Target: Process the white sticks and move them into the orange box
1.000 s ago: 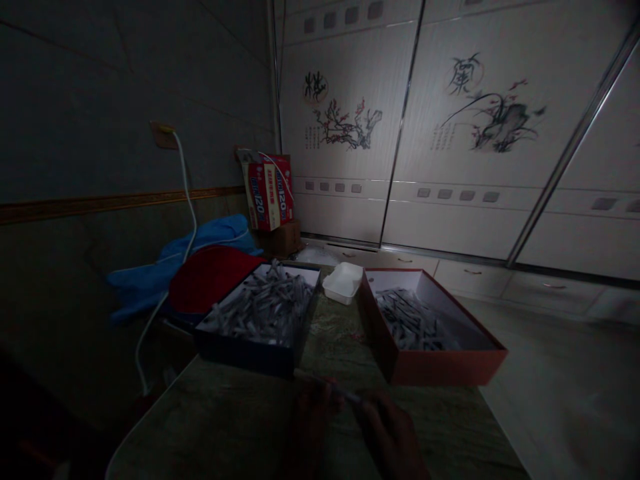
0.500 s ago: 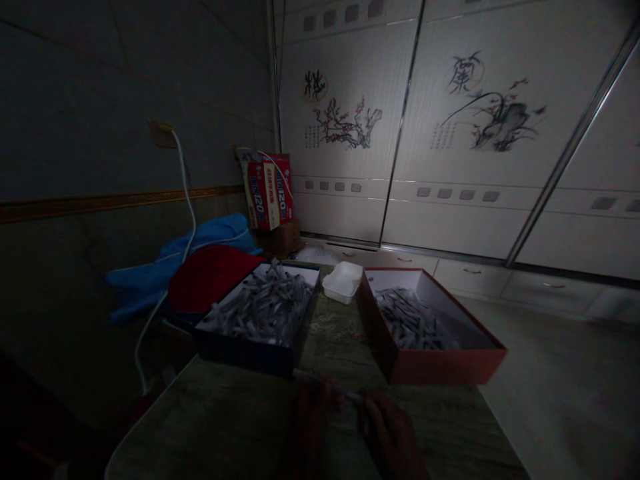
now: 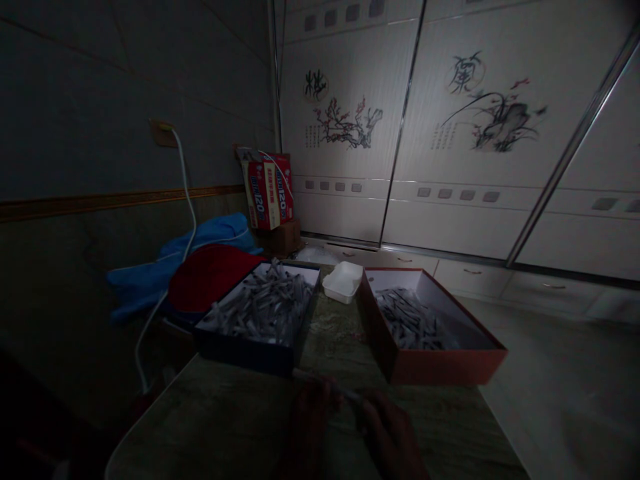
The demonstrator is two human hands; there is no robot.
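1. The pale sliding wardrobe (image 3: 345, 217) fills the background, cut off at the top and right.
2. The table (image 3: 200, 420) runs out of view at the bottom, its near part lost in shadow.
3. On it, a dark blue box (image 3: 245, 355) stands left, heaped with slender pieces (image 3: 265, 307); an orange-red box (image 3: 447, 368) stands right, its near wall hiding some of its contents.
4. A white tray (image 3: 343, 288) sits between the boxes' far ends.
5. Both hands are dim, their forearms entering from below. The left hand (image 3: 315, 403) is curled around the stick's middle, finger detail unclear; the right hand (image 3: 385, 420), angled up-left, grips its right end.
6. The thin stick (image 3: 351, 395) slants above the near tabletop, partly covered by fingers.
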